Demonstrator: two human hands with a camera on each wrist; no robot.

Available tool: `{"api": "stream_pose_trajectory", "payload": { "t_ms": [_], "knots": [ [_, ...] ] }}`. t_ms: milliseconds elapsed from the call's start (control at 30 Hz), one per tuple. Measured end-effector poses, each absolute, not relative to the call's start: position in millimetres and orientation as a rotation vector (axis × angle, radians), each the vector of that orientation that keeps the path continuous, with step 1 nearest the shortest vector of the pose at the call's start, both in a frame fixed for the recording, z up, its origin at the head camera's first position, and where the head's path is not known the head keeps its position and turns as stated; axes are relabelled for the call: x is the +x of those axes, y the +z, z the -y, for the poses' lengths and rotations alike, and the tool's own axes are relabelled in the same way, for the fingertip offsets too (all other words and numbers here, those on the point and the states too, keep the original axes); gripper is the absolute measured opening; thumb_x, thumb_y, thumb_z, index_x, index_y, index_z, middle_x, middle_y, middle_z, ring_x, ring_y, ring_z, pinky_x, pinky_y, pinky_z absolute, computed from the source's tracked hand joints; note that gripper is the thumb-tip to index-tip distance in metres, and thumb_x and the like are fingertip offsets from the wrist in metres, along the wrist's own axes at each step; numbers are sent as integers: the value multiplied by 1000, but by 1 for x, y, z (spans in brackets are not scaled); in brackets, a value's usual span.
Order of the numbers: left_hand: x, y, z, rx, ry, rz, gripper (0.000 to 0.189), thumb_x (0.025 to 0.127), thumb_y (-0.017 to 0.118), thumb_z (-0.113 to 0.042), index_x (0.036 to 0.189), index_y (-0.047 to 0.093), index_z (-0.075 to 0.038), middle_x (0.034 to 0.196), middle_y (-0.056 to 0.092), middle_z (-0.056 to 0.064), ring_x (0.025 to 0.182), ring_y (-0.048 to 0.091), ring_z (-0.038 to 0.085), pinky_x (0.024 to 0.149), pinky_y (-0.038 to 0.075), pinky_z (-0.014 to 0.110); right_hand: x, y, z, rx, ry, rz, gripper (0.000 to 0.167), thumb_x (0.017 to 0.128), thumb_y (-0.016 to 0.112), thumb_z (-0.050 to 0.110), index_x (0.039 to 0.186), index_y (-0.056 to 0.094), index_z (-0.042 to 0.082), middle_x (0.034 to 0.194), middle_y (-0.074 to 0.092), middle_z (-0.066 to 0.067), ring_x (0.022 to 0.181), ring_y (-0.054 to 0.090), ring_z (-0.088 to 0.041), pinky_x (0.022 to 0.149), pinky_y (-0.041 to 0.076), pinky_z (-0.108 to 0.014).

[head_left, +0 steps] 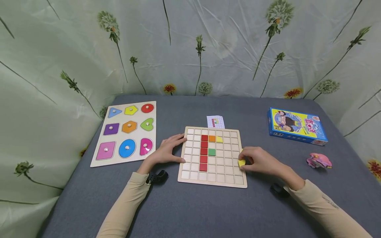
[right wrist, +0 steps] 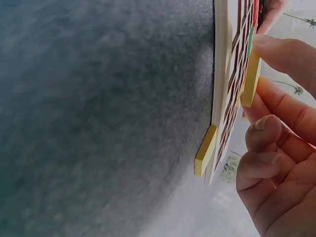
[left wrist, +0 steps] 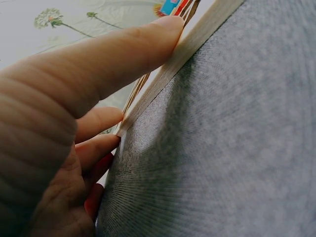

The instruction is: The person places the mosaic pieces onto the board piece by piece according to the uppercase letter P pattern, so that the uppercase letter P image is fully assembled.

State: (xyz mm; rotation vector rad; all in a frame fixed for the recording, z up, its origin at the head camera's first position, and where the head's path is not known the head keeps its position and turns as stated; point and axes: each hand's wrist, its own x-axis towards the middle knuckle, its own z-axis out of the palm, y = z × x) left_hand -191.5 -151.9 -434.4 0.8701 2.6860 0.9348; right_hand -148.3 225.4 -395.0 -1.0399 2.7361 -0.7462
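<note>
A wooden grid board [head_left: 226, 179] lies on the table, holding a column of red square tiles [head_left: 203, 151] plus orange [head_left: 212, 138], yellow [head_left: 219, 139] and green [head_left: 211, 152] tiles. My left hand [head_left: 166, 150] rests against the board's left edge, thumb and fingers spread; in the left wrist view the thumb [left wrist: 133, 49] touches the rim. At the right edge, my right hand [head_left: 262, 161] pinches a yellow tile [right wrist: 252, 81] between thumb and finger. A second yellow tile [right wrist: 205, 151] sits beside the board's edge in the right wrist view, mostly hidden by the hand from above.
A small pattern card [head_left: 215, 121] lies behind the board. To the left is a shape puzzle [head_left: 122, 135] with knobbed pieces. A blue and yellow box [head_left: 297, 126] and a pink figurine [head_left: 318, 161] stand on the right. A flowered curtain [head_left: 178, 49] hangs behind the grey table.
</note>
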Motion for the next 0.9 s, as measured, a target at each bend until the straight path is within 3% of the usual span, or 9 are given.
{"api": "stream_pose_trajectory", "payload": {
  "t_ms": [900],
  "knots": [
    [-192,-433,151,845,923,-2680,87,71,78,-36,144,38,-12,154,29,12,143,24,32,105,20,57,-175,-389,-179,-1006,-670,-2710,17,75,76,21,88,68,14,78,57,4,66,46,-7,59,36,-18]
  ]
}}
